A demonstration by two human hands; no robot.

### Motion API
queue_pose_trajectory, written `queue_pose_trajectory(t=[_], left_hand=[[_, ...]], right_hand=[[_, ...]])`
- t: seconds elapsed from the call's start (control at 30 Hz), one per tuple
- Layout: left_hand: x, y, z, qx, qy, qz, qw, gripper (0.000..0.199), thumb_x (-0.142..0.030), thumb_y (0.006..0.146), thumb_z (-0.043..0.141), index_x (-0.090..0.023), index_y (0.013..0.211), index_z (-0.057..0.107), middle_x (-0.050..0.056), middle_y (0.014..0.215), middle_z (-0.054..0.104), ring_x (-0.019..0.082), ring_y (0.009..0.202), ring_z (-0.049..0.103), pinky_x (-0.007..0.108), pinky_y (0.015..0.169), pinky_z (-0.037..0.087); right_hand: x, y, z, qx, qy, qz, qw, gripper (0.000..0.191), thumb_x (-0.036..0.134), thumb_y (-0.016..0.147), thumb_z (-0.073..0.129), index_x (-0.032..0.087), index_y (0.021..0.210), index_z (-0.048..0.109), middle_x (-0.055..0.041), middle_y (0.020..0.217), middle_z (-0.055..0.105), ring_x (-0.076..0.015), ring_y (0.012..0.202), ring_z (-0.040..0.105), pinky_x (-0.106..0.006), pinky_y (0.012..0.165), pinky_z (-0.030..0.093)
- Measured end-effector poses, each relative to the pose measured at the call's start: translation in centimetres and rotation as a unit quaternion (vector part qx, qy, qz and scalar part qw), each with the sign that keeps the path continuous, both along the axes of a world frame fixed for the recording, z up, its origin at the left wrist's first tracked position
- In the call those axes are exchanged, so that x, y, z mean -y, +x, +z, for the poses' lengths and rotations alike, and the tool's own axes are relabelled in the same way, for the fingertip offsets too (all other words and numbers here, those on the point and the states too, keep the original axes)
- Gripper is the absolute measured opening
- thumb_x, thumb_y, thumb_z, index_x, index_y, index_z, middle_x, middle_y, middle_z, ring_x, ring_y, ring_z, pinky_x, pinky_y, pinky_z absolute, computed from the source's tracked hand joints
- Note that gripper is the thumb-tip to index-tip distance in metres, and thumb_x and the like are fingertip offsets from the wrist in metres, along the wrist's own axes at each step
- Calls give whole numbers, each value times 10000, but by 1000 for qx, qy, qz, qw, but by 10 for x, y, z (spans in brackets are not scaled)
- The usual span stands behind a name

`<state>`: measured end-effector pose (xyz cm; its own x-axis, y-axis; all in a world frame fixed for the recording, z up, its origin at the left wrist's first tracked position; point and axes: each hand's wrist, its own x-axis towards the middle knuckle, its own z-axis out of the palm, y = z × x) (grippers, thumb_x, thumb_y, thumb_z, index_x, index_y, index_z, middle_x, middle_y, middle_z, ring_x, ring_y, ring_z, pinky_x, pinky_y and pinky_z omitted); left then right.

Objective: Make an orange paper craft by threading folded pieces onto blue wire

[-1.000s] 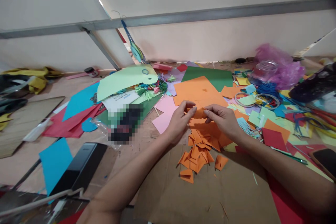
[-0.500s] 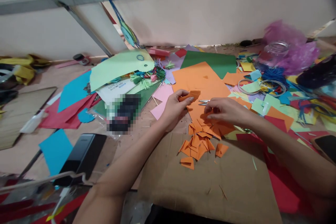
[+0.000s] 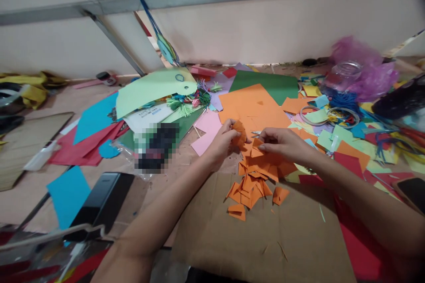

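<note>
My left hand (image 3: 223, 142) is closed on a folded piece of orange paper (image 3: 239, 135), tilted upright between thumb and fingers. Close beside it on the right, my right hand (image 3: 277, 141) pinches a small orange paper piece (image 3: 257, 148). Metal scissor tips (image 3: 255, 133) poke out by the right fingers; the rest of the scissors is hidden, so I cannot tell how they are held. Below both hands lies a heap of cut and folded orange paper pieces (image 3: 249, 189), partly on a cardboard sheet (image 3: 232, 243). A large orange sheet (image 3: 254, 104) lies behind the hands.
To the left are a black power bank (image 3: 101, 201), blue paper (image 3: 68, 194) and red paper (image 3: 79, 148). Rings of tape (image 3: 312, 115), a clear jar (image 3: 345, 73) and a purple plastic bag (image 3: 375, 75) crowd the right. Dark green paper (image 3: 265, 86) lies at the back.
The orange paper in my left hand has turned from lying flat to upright. My right hand has come slightly lower and now pinches a small orange piece; less of the scissor blades shows.
</note>
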<state>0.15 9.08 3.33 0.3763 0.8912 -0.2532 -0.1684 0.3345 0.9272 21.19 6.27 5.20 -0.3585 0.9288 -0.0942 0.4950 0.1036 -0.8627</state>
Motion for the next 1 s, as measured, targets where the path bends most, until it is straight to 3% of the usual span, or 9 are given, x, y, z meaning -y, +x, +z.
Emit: queue_pose_trajectory(t=[0.1, 0.23, 0.33, 0.5, 0.63, 0.87, 1.0], left_hand=[[2, 1, -1, -10, -18, -19, 1000, 324, -259, 676, 603, -226, 975, 481, -36, 749, 581, 124, 538, 599, 203, 434, 439], [7, 2, 3, -23, -2, -49, 999, 357, -370, 743, 721, -212, 1016, 553, -44, 750, 564, 66, 476, 497, 193, 442, 397], [12, 4, 8, -54, 34, -70, 996, 467, -397, 704, 813, -201, 1076, 610, -29, 784, 591, 62, 513, 491, 193, 468, 375], [16, 7, 14, -59, 82, -54, 993, 453, -312, 650, 853, -178, 1042, 669, 34, 906, 658, 150, 783, 617, 231, 650, 463], [16, 6, 12, -56, 73, -68, 993, 539, -356, 663, 852, -179, 1136, 662, -7, 794, 594, 131, 719, 566, 234, 636, 423], [16, 8, 1, -68, 120, -37, 990, 395, -402, 749, 789, -193, 1045, 630, -12, 811, 569, 123, 715, 516, 222, 616, 394], [16, 12, 2, -69, 162, -10, 984, 290, -394, 769, 757, -174, 876, 602, 5, 828, 578, 145, 801, 527, 240, 706, 421]], right_hand=[[-1, 0, 1, -107, -39, -31, 993, 268, 458, 813, 704, 192, 823, 672, -9, 721, 640, -142, 645, 566, -276, 591, 433], [-2, -1, 1, -171, -52, -78, 981, 302, 452, 769, 759, 182, 893, 705, -10, 748, 659, -136, 637, 593, -284, 610, 485], [-3, -1, 0, -196, -52, -106, 974, 318, 441, 747, 784, 181, 910, 697, -4, 756, 655, -131, 631, 591, -281, 603, 494], [-4, -1, -4, -234, -63, -109, 964, 341, 447, 729, 807, 186, 898, 668, 8, 748, 636, -123, 626, 579, -275, 597, 500], [-5, -1, -5, -255, -64, -132, 956, 382, 470, 697, 834, 194, 885, 649, 17, 723, 615, -126, 619, 573, -279, 593, 515], [-3, -4, -8, -260, -80, -103, 957, 369, 480, 705, 831, 195, 842, 639, 8, 723, 640, -133, 627, 620, -274, 594, 521], [0, -6, -9, -255, -90, -72, 960, 378, 525, 738, 795, 188, 847, 664, -19, 721, 681, -157, 667, 658, -289, 627, 537]])
